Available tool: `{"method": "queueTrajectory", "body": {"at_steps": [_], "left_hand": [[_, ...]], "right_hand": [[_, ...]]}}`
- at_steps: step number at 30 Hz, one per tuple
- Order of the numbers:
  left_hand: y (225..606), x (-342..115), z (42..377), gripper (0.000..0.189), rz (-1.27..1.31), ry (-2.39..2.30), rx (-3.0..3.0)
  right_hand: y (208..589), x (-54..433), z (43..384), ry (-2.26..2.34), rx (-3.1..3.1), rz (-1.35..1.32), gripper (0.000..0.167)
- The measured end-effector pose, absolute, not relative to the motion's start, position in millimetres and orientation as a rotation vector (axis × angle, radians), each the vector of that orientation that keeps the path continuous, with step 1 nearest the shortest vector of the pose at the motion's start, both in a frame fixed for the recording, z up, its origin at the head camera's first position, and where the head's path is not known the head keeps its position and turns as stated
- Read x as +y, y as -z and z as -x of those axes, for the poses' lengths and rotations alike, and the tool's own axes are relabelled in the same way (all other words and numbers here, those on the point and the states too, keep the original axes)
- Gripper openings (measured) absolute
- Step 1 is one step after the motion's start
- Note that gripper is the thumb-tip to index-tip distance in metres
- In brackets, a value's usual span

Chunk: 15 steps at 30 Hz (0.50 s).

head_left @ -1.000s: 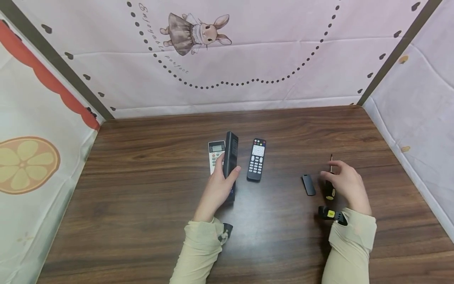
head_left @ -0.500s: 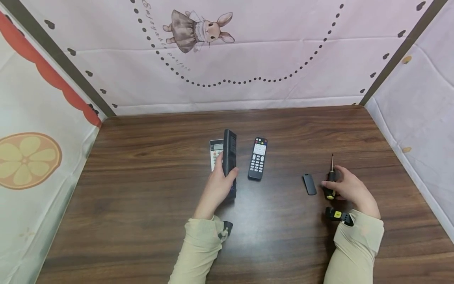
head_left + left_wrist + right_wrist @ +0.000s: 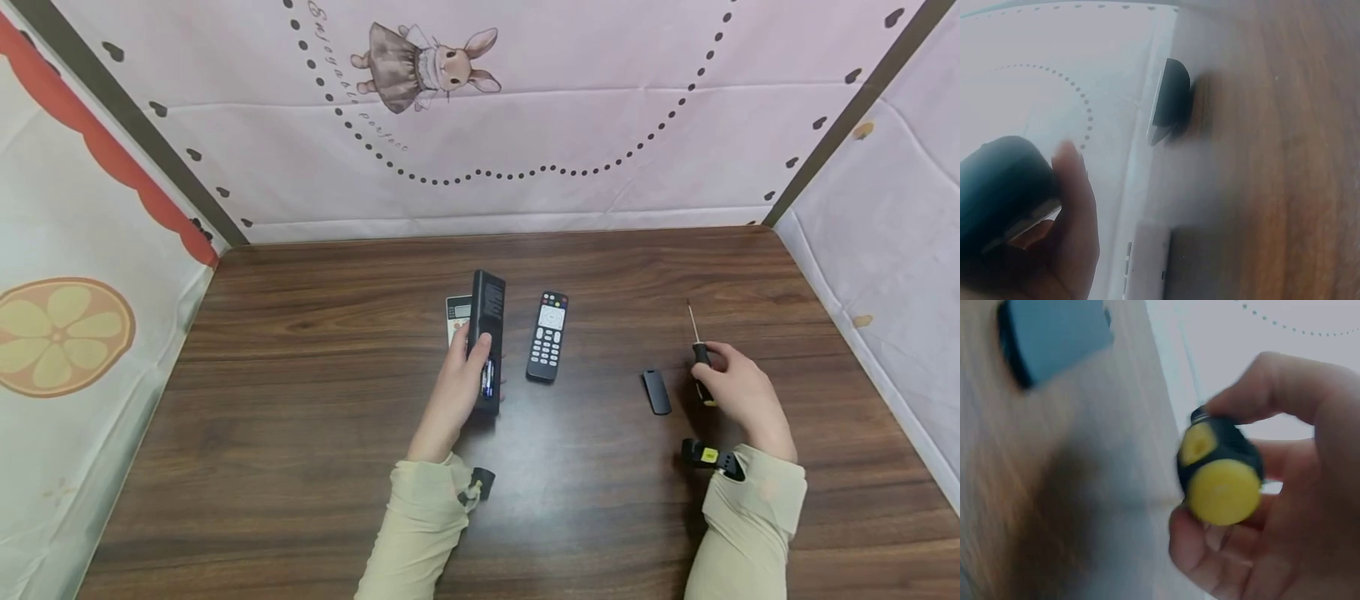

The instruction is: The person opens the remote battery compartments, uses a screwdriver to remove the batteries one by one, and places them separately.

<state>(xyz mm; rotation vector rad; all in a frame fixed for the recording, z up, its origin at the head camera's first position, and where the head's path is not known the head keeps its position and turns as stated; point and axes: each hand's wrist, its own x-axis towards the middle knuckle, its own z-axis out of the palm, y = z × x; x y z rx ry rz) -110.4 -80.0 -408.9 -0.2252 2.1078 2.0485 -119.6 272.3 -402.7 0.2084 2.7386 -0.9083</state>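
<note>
My left hand grips a black remote control held back side up, with batteries showing in its uncovered compartment. Partly hidden behind it lies a white remote control with a small screen. My right hand pinches a screwdriver by its black-and-yellow handle, the shaft pointing away from me. In the right wrist view, the yellow handle end faces the camera, with thumb and fingers around the handle. Left of that hand, a small black battery cover lies on the table.
A second black remote control with white buttons lies face up between the hands. The wooden table meets a pink printed cloth at the back and pale cloths at both sides.
My right hand has taken hold of the screwdriver and tilted it, its tip now further left. The remote control in my left hand has turned, showing more of its back and batteries.
</note>
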Motion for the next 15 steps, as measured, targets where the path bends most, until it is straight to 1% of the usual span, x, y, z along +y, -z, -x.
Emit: {"method": "queueTrajectory", "body": {"at_steps": [10, 15], "left_hand": [[409.3, -80.2, 110.2, 0.052, 0.21, -2.088, 2.082], [409.9, -79.9, 111.2, 0.053, 0.212, -2.078, 2.103]], "right_hand": [[398.5, 242.9, 127.1, 1.106, 2.692, -0.122, 0.051], [397.2, 231.5, 130.5, 1.091, 2.731, -0.048, 0.046]]}}
